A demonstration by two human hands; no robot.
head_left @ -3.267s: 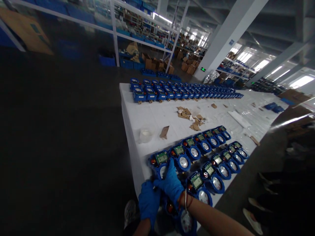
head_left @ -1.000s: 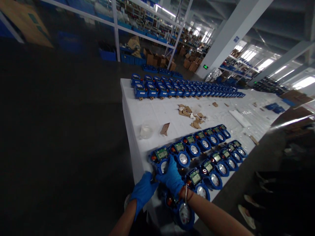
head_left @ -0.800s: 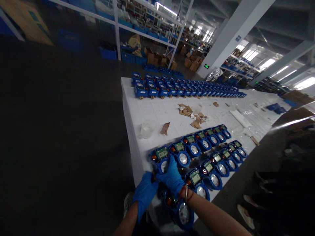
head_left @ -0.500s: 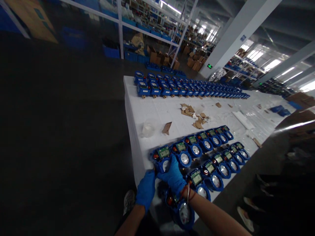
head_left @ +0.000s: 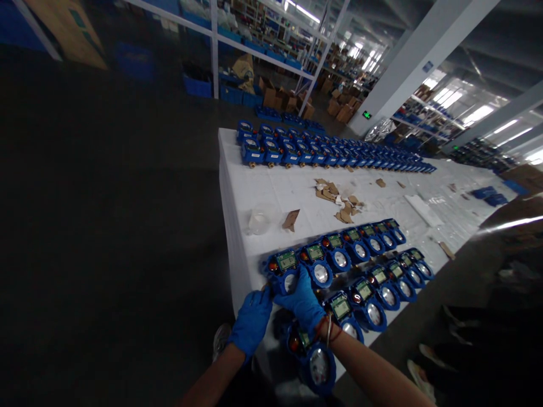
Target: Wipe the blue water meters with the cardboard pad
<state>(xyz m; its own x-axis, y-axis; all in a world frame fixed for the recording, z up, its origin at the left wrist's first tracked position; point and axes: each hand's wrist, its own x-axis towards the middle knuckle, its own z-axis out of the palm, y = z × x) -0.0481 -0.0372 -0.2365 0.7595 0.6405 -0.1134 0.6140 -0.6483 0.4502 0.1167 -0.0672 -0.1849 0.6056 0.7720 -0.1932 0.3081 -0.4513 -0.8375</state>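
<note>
Blue water meters with round dials, green circuit boards and small displays stand in two rows on a white-covered table [head_left: 275, 195]. My right hand [head_left: 304, 302], in a blue glove, grips the end water meter [head_left: 285, 265] of the farther row, its fingers around the dial side. My left hand [head_left: 251, 321], gloved too, is closed at the lower left side of that meter, by its pipe end. What those fingertips pinch is too small to make out. Below my right wrist sits another water meter [head_left: 318, 364], at the near end of the closer row.
A clear plastic bag [head_left: 258, 220] and torn cardboard pieces [head_left: 339, 198] lie mid-table. Along the far edge stand long rows of blue meters [head_left: 271, 152]. The table's left edge drops to a dark floor. Feet of people [head_left: 424, 367] show at the right.
The view has shifted slightly. My left hand has turned and moved up a little against the meter's side; my right hand keeps its grip.
</note>
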